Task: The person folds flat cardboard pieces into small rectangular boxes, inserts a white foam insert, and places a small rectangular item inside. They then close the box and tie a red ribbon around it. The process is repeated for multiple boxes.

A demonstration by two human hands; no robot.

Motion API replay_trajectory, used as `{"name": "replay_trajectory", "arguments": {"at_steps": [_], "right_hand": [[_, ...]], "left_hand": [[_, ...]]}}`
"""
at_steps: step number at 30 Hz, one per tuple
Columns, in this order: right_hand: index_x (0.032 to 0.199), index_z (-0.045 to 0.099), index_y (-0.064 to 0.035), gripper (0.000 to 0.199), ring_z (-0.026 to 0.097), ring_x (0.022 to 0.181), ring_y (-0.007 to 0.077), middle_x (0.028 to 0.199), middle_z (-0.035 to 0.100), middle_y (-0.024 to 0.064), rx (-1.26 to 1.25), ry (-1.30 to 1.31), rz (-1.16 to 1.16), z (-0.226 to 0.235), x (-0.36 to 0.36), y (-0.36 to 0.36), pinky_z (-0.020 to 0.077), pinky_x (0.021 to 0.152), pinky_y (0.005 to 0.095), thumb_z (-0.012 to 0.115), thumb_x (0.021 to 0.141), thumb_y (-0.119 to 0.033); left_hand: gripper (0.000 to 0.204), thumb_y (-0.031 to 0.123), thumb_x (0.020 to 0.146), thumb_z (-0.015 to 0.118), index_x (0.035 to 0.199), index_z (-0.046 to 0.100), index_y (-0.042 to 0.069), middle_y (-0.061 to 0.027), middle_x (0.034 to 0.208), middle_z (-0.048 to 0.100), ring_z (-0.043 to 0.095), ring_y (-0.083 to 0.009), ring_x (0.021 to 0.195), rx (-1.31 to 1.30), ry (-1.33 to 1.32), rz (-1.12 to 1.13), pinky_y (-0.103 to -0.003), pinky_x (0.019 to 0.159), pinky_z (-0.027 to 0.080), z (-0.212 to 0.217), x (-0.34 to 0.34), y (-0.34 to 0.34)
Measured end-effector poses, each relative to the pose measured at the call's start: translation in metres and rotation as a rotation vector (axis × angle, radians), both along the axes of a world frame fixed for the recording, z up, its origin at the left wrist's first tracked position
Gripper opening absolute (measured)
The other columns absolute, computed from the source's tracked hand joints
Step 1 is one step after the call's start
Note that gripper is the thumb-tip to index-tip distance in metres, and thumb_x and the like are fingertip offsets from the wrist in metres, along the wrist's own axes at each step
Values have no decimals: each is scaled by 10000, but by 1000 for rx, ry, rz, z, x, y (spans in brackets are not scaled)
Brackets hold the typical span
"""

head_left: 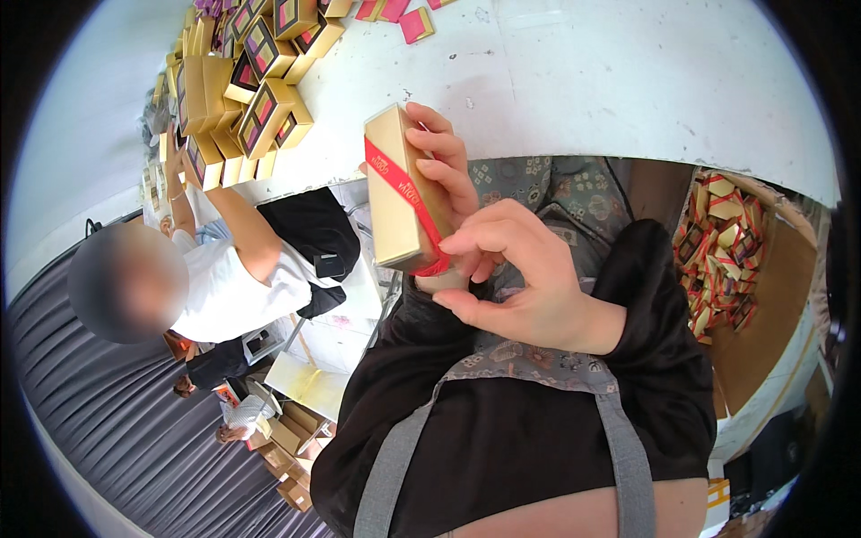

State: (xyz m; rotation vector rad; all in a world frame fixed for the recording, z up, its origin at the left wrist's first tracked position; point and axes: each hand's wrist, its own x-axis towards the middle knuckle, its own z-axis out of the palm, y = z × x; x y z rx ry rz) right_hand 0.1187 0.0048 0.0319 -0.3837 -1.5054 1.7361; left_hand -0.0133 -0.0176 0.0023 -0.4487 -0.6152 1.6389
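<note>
My left hand (446, 166) grips a slim gold carton (387, 202) from behind, its fingers curled round the right side and the thumb tip showing at the left edge. A red printed ribbon (404, 190) crosses the carton's front slantwise and wraps round its lower right corner. At that corner my right hand (529, 282) touches the ribbon with the index fingertip. Its thumb stands apart below, leaving a gap between the two. The carton is held upright in front of the table's near edge, above my lap. Most of my left palm is hidden behind it.
Many gold cartons with dark windowed fronts (263, 117) are piled at the table's far left. Pink squares (415, 26) lie on the white table (574, 81). Right of me, a large cardboard box (773, 332) holds red-ribboned cartons (717, 247). A co-worker (238, 278) reaches toward the pile.
</note>
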Motion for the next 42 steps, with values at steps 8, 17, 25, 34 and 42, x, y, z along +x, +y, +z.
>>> {"name": "replay_trajectory", "arguments": {"at_steps": [8,17,25,34,42], "right_hand": [[1312,441,-53,773,556,1070,271,1256,491,140,40,-238,-121,8,53,37,470,883,357,822,644,-128],[1126,632,-56,433,607,970,297,1093,640,136,550,-1212,-351,14,175,92,476,853,381,723,703,-70],[1100,626,-82,384,614,758,237,1053,651,114,1317,-730,-759,5,-2,168,506,629,349,631,719,-32],[930,676,-91,375,556,589,197,818,652,-3,928,-120,320,42,-86,59,460,524,330,763,665,-341],[1242,541,-153,561,363,1303,275,1323,485,118,1483,-241,-81,-18,-285,81,243,1055,497,666,779,-442]], "left_hand": [[704,186,776,760,1278,274,99,-176,1288,406,493,-326,1173,-686,1593,509,-454,887,522,15,53,-5],[344,-54,828,574,1155,504,26,-141,1305,433,494,-203,1158,-766,2341,573,-327,927,450,7,24,9],[355,231,952,528,1215,510,-6,-157,1282,498,527,-231,1142,-645,1795,140,-359,921,461,14,5,-2],[879,664,817,518,1412,275,64,-93,1248,536,586,-255,988,-456,975,453,-423,893,463,4,-87,-86],[803,660,823,497,1248,452,-21,-117,1262,513,426,-261,1212,-1037,1118,1140,-441,1050,289,24,-217,-141]]}}
